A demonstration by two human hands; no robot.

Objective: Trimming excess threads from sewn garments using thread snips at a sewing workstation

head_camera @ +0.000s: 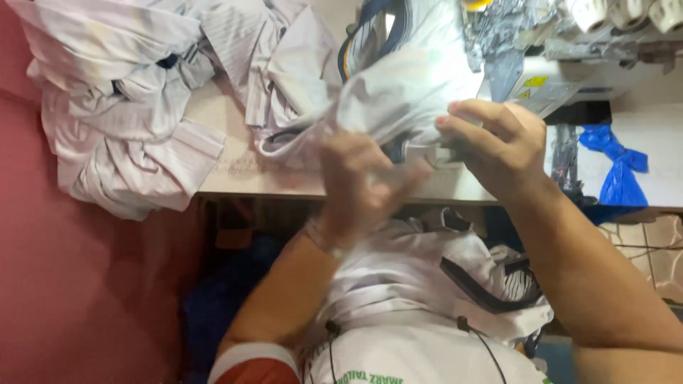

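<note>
1. White garment piece (398,92): pale fabric with a dark blue and orange striped trim at its upper edge. It is lifted off the table, bunched between both hands, just in front of the sewing machine.
2. Right hand (498,142): fingers curled and pinched together on the right edge of the white garment piece, close beside the machine body.
3. Left hand (359,188): blurred; it is raised against the lower part of the same fabric. Whether its fingers clamp the cloth or only touch it, I cannot tell. A thin band sits at the wrist.
4. Sewing machine (548,78): pale body with yellow stickers, at the upper right, with metal thread guides above it.
5. Thread cones (626,13): white, in a row at the top right edge.
6. Table (235,171): light wooden top with a ruler scale along its near edge.
7. Pile of striped white cloth (121,107): heaped on the left end of the table, hanging over its edge, well apart from the hands.
8. Blue plastic bag (615,167): knotted, hanging to the right of the machine.
9. Folded white pieces with black trim (455,277): resting on the person's lap, below the table edge.
</note>
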